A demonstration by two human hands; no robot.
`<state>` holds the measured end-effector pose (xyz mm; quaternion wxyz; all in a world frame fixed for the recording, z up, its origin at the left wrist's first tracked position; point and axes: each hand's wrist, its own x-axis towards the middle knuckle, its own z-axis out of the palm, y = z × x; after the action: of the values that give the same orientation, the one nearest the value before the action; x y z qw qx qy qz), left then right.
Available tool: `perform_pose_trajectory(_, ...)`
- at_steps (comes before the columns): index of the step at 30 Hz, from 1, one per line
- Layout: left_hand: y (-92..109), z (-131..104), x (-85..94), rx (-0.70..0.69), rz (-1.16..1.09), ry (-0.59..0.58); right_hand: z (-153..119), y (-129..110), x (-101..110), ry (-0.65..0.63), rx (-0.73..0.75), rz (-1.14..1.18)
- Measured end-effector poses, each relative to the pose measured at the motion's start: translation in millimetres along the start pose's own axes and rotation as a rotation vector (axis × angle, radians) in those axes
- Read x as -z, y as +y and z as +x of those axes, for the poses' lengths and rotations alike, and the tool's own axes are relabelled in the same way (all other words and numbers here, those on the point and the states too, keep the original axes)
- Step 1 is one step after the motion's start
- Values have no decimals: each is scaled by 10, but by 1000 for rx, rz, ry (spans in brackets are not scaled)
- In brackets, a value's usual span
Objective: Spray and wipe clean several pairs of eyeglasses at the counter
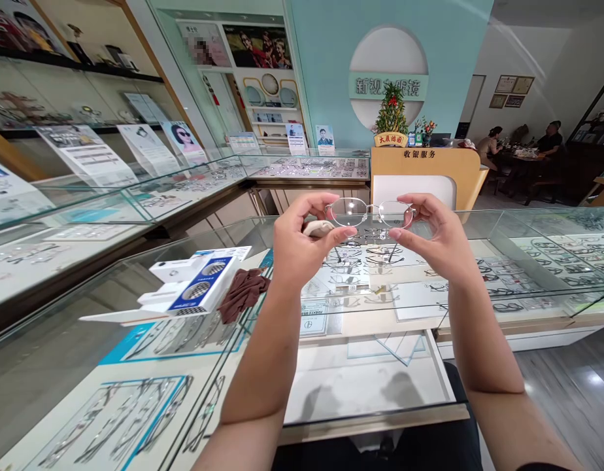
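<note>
A pair of thin-rimmed eyeglasses (373, 208) with clear round lenses is raised above the glass counter, held level between both hands. My left hand (302, 239) is closed on its left side, and a pale, folded cloth-like piece (318, 228) is tucked in the same fingers. On the other side, my right hand (432, 232) pinches the right end of the frame between thumb and fingers. Left of my left forearm, a crumpled dark brown cloth (243, 293) lies on the counter beside an opened white and blue box (201, 286).
Below my hands, a glass display counter (380, 301) holds rows of eyeglasses, with a pulled-out white drawer (365, 386) in front of me. More glass cases (306, 169) run along the left and back. A cashier desk (424, 176) stands behind; people sit at a table (525, 156) far right.
</note>
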<state>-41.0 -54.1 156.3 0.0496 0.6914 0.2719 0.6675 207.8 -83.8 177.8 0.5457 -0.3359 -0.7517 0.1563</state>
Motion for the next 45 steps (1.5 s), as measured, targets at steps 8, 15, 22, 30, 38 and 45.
perform_pose_trajectory(8,-20,25,-35,-147,60,82,27,67,-54,145,196,-168)
perform_pose_trajectory(15,-138,9,-62,-121,43,76,-3,-4,-105,230,362,-374)
perform_pose_trajectory(22,-208,-7,-102,-184,25,86,-6,29,-123,229,348,-417)
perform_pose_trajectory(30,-74,3,-212,-389,139,215,59,254,-184,224,220,-358)
perform_pose_trajectory(38,-97,-57,-239,-130,171,201,73,230,-185,229,171,-307)
perform_pose_trajectory(45,-122,-68,-234,-31,92,164,87,310,-214,160,35,-168)
